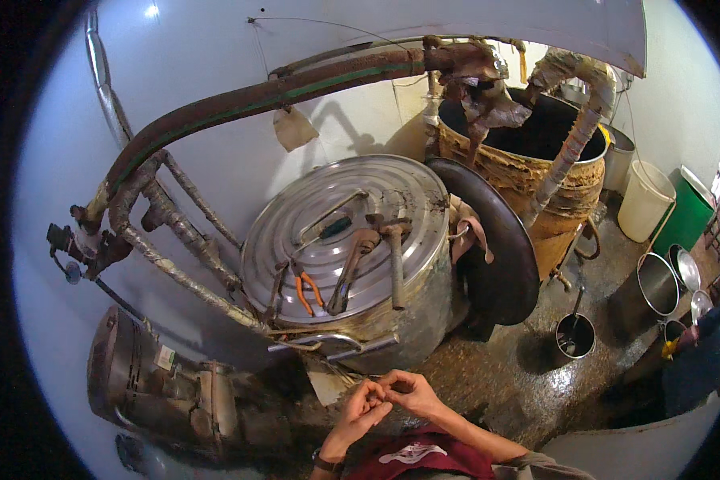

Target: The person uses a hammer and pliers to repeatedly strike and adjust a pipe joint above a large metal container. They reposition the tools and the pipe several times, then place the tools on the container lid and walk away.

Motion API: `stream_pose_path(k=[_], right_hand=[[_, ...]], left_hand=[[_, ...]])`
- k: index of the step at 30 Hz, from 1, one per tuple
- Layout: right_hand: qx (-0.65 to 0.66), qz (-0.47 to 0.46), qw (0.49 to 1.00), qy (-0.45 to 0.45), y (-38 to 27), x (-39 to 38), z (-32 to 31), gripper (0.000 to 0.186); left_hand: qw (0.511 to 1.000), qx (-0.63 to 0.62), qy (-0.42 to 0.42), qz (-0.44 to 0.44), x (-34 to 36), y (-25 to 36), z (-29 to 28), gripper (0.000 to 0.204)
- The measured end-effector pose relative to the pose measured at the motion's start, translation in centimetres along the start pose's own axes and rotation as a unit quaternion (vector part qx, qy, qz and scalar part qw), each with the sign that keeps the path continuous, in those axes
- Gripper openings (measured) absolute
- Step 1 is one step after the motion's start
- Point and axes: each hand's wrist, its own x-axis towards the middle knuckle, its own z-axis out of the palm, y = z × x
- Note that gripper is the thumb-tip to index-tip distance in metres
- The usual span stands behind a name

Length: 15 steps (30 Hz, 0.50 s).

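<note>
My left hand (365, 411) and my right hand (412, 394) meet in front of a large metal pot, with their fingertips pinched together. Whatever lies between the fingers is hidden or too small to name. Just beyond them stands the pot (412, 340) under its ridged metal lid (296, 208). On that lid rest a hammer (397, 268), a rusty wrench (354, 268), orange-handled pliers (306, 290) and a dark-handled tool (334, 229), perhaps a screwdriver. Another slim tool (277, 290) lies by the lid's near left edge.
A thick brown pipe (272, 94) arches over the pot. A dark round lid (500, 264) leans against its right side, near a tall wrapped vat (528, 164). On the wet floor (496, 376) stand a small pail (574, 336), a metal bucket (658, 284) and a white bucket (645, 200).
</note>
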Motion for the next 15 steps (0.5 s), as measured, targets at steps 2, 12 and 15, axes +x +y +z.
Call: stream_pose_path(k=[2, 12, 15], right_hand=[[0.012, -0.013, 1.0, 0.006, 0.2, 0.0, 0.2, 0.012], [0.01, 0.017, 0.999, 0.03, -0.3, -0.3, 1.4, 0.008], [-0.028, 0.03, 0.999, 0.026, -0.8, 0.0, 1.6, 0.008]], left_hand=[[1.0, 0.0, 0.003, 0.008, -0.2, -0.3, 0.0, 0.025], [0.999, 0.032, 0.022, 0.003, -1.6, 0.4, 0.3, 0.034], [0.998, 0.038, 0.028, 0.04, -1.9, 0.1, 0.2, 0.031]])
